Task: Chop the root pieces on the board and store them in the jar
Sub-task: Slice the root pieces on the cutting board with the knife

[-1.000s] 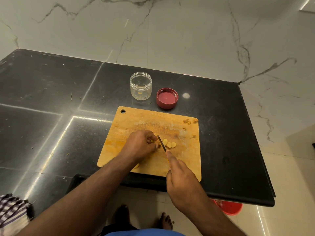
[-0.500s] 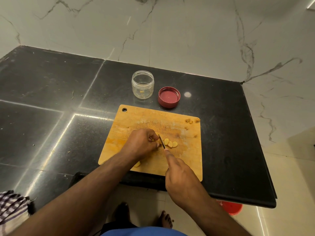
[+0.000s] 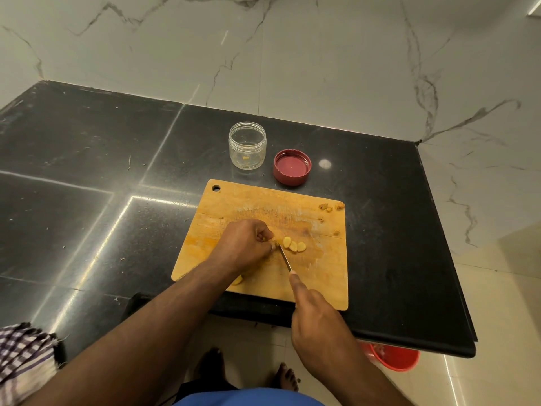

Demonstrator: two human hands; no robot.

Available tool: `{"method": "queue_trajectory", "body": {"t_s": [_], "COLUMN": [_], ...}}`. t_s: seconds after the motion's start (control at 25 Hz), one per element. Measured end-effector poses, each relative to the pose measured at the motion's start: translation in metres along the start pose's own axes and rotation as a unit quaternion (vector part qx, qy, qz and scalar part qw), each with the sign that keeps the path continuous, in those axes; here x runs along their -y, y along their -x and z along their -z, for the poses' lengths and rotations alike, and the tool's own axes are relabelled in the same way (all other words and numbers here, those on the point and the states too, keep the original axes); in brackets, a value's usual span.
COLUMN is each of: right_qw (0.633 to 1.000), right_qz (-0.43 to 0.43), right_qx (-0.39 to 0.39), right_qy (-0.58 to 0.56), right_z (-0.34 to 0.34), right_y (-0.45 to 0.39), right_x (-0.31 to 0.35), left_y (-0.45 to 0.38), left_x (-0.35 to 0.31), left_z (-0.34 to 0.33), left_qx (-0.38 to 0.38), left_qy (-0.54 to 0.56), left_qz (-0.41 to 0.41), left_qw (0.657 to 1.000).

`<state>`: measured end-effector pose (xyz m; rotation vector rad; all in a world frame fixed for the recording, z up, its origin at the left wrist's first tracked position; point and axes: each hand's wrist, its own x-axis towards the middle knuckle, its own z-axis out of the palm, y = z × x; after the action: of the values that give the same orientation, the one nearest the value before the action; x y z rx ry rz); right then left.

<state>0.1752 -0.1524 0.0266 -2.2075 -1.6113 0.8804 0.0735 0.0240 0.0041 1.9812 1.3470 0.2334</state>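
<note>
A checked cloth (image 3: 20,361) lies at the near left edge of the dark polished stone tabletop (image 3: 87,171). The wooden cutting board (image 3: 248,206) lies flat near the front edge, its long axis running left to right and its hanging hole at the far left corner. On it the left hand (image 3: 244,244) curls its fingers round a pale yellow root piece (image 3: 270,240), pinning it to the board. Just right of the fingertips the knife (image 3: 284,257) runs from near right to far left, tip toward the root piece, edge down on the board. Three cut slices (image 3: 294,246) lie in a row just right of the blade. The right hand (image 3: 317,320) grips the handle, forefinger stretched along the spine. Brownish scraps (image 3: 329,207) sit at the board's far right corner. Behind the board stands the clear jar (image 3: 247,145), upright and open, a few yellow bits inside; its red lid (image 3: 292,167) lies just to its right, inner side up. White veined marble walls (image 3: 322,54) enclose the corner; a red bucket (image 3: 393,357) stands on the tiled floor (image 3: 497,317).
</note>
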Motion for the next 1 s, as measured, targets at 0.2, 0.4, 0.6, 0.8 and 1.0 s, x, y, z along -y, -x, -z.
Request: {"method": "queue_trajectory", "body": {"t_s": [0.2, 0.4, 0.6, 0.8, 1.0], "right_qw": [0.995, 0.988, 0.995, 0.998, 0.999], "right_qz": [-0.015, -0.020, 0.013, 0.033, 0.042], "right_qx": [-0.032, -0.067, -0.043, -0.038, -0.032], "right_qy": [-0.092, -0.135, -0.084, -0.036, -0.013], "right_z": [0.020, 0.033, 0.025, 0.014, 0.009], "right_y": [0.008, 0.005, -0.004, -0.020, -0.024], "right_x": [-0.010, -0.019, -0.006, 0.006, 0.005], "left_y": [0.000, -0.001, -0.002, -0.003, -0.005], "left_x": [0.000, 0.002, 0.005, 0.005, 0.006], "left_z": [0.001, 0.001, -0.001, 0.001, 0.004], "left_qx": [0.015, 0.022, 0.015, 0.014, 0.032], "left_qy": [0.004, 0.012, 0.024, 0.012, 0.015], "left_qz": [0.006, 0.004, 0.013, 0.003, 0.003], "left_qw": [1.000, 1.000, 1.000, 1.000, 0.999]}}
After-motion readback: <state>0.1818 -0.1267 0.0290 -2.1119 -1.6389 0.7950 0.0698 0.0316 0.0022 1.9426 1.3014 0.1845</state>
